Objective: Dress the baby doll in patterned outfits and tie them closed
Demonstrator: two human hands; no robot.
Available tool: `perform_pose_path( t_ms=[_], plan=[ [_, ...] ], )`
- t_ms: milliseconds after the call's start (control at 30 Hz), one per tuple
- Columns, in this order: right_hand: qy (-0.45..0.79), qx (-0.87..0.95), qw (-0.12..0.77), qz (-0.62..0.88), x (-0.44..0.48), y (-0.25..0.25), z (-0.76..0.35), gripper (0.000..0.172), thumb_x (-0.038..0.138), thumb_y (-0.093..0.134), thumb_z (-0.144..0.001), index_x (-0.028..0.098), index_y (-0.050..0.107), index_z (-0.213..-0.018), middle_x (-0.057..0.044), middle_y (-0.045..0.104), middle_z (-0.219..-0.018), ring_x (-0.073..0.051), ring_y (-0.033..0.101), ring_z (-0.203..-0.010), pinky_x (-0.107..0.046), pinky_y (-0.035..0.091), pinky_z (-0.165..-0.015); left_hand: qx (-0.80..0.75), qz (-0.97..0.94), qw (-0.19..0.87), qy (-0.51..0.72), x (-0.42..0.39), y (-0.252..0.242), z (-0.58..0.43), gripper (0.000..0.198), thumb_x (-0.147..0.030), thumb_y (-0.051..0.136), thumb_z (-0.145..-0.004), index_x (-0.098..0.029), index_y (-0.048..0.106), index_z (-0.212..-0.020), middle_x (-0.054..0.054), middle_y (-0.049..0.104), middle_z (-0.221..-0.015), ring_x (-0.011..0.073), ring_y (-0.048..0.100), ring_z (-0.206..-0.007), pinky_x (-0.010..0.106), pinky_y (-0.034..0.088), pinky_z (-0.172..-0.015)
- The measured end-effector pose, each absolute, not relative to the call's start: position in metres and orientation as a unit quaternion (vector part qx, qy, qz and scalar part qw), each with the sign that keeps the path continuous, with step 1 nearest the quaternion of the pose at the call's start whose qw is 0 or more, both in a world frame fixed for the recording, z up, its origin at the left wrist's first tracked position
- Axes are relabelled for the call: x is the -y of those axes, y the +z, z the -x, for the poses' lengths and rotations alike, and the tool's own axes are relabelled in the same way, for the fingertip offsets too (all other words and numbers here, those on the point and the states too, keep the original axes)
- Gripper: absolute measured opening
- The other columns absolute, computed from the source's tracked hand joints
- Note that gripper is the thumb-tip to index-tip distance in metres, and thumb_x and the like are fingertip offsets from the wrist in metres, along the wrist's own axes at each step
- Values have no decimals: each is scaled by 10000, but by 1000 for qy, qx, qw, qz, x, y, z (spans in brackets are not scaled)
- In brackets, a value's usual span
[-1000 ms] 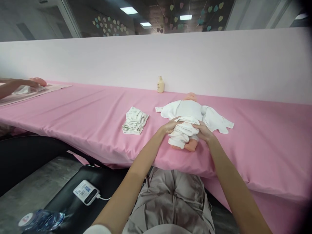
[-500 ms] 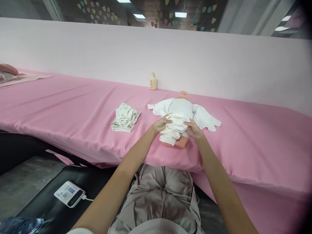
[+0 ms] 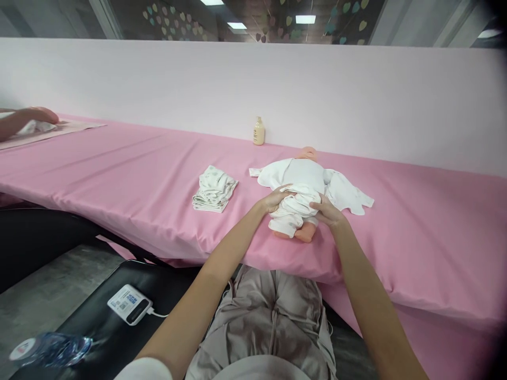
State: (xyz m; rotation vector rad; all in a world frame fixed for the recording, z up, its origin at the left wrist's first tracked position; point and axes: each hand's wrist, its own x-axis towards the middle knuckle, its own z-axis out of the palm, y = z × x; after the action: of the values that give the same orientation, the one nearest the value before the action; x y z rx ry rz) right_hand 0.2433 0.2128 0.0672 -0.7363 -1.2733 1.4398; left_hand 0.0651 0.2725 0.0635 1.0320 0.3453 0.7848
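A baby doll [image 3: 308, 153] lies on its back on the pink-covered table [image 3: 158, 174], feet toward me. It wears a white top [image 3: 303, 173] with the sleeves spread to both sides. White baby pants [image 3: 291, 215] cover its legs, and their upper part is bunched around the hips. My left hand [image 3: 276, 199] is closed on the pants at the left side of the waist. On the opposite side my right hand [image 3: 329, 211] grips the same cloth, thumb on top. The doll's bare feet [image 3: 306, 232] stick out of the leg openings.
Folded patterned cloths [image 3: 215, 189] lie left of the doll. A cream pump bottle [image 3: 259, 131] stands by the wall. At far left another person's arm [image 3: 27, 119] reaches over a mat. A black chair [image 3: 158, 287] holds a white device [image 3: 130, 304] and a water bottle [image 3: 55, 348].
My view has swung slightly left. The cloth at the doll's waist is more bunched up between my hands. More of the other person's arm shows at far left.
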Motion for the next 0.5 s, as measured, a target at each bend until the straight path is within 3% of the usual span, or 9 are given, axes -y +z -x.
perform_pose_path(
  t_ms=[133,267,367,500],
  plan=[
    [596,532,515,311,-210,70,-242,513,248,790,-618,213,614,-1099,-69,654,-1136,-255,588,-1082,-392,486,-924,-209,-452,780,380,-270,66,-68,257,-99,723,-691,-73,648,-936,61,692,-744,125,629,-614,215,488,-594],
    [590,537,515,312,-210,70,-241,535,215,790,-570,207,617,-1076,-71,669,-1090,-262,588,-1079,-406,473,-928,-214,-442,793,361,-268,70,-65,226,-124,719,-704,-58,649,-908,50,673,-664,124,618,-569,227,494,-601],
    [591,535,524,301,-209,72,-240,479,177,754,-557,208,625,-1017,-52,680,-1028,-258,597,-1049,-407,470,-920,-199,-446,806,335,-268,71,-61,283,-142,720,-703,-54,644,-962,97,701,-763,176,666,-674,274,520,-685],
    [595,531,527,293,-208,76,-238,222,158,630,-539,205,616,-755,-35,680,-802,-285,610,-963,-450,482,-883,-116,-470,819,309,-269,69,-56,486,-63,734,-638,-100,605,-1105,126,706,-963,235,679,-889,328,500,-862]
  ],
)
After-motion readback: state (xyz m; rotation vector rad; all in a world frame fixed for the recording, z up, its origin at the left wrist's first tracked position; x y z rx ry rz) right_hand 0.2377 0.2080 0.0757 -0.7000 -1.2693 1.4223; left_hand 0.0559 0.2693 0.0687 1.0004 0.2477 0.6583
